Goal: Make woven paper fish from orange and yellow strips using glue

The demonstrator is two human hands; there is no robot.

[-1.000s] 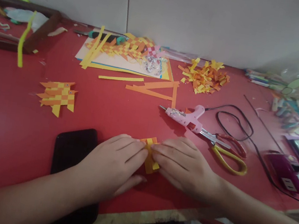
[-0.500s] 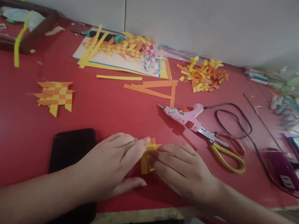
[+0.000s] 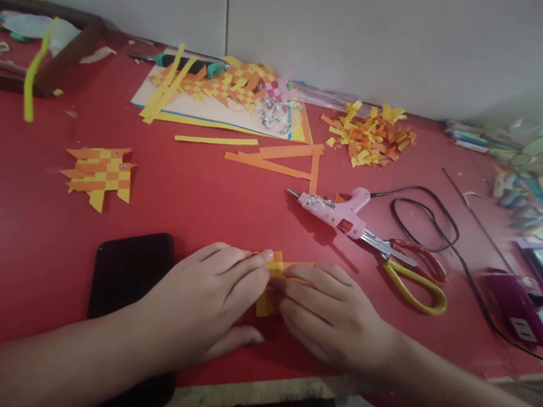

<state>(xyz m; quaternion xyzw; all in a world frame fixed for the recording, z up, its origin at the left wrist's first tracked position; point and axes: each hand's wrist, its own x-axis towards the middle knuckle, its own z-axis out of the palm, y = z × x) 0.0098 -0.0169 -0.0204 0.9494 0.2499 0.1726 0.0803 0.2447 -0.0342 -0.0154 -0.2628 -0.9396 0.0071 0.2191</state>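
Yellow and orange paper strips [image 3: 267, 305], crossing each other, lie on the red table between my hands. My left hand [image 3: 219, 290] presses its fingertips on their left side, the thumb stretched out below. From the other side my right hand [image 3: 332, 310] has its fingers together on the yellow strip, and an orange end sticks out above them. The fingers cover most of the strips. A black phone-like slab [image 3: 128, 271] lies partly under my left forearm. Left of it are woven orange and yellow paper fish [image 3: 101, 173] with small eyes.
A pink glue gun [image 3: 335, 212] and scissors with red and yellow handles [image 3: 414, 287] lie beyond my right hand. Loose orange strips [image 3: 281, 166], a heap of paper scraps [image 3: 369, 136] and woven pieces on sheets [image 3: 203, 113] are farther back. A brown tray [image 3: 76, 61] stands left.
The fingers of both hands have shifted slightly over the strips. The upper yellow strip now looks flatter, and more of the orange end shows above my right hand.
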